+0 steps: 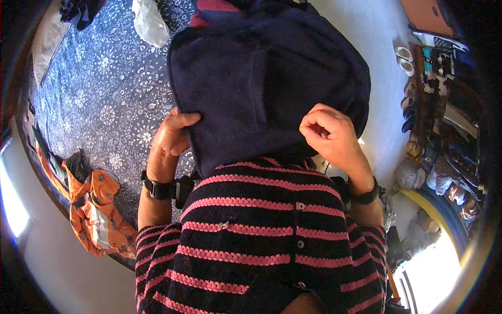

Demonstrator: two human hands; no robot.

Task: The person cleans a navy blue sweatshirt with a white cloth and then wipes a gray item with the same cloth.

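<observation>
A dark navy garment [219,78] is spread out before me, its lower edge close to my striped top [243,227]. My left hand [171,132] grips the garment's left edge, thumb on top and the other fingers behind the cloth. Over the lower right part of the cloth is my right hand [331,127], with its thumb and forefinger tips pinched together. Whether a bit of fabric or thread is between those tips is not visible. A fold or seam runs down the middle of the garment. Dark red cloth [215,6] shows at its far edge.
A bed with a blue-grey floral sheet [117,94] extends to the left. On it lie a white cloth item [151,23], a dark cloth [80,13] and an orange garment [96,208] at the edge. Shoes [404,59] and cluttered shelves [443,117] line the right side.
</observation>
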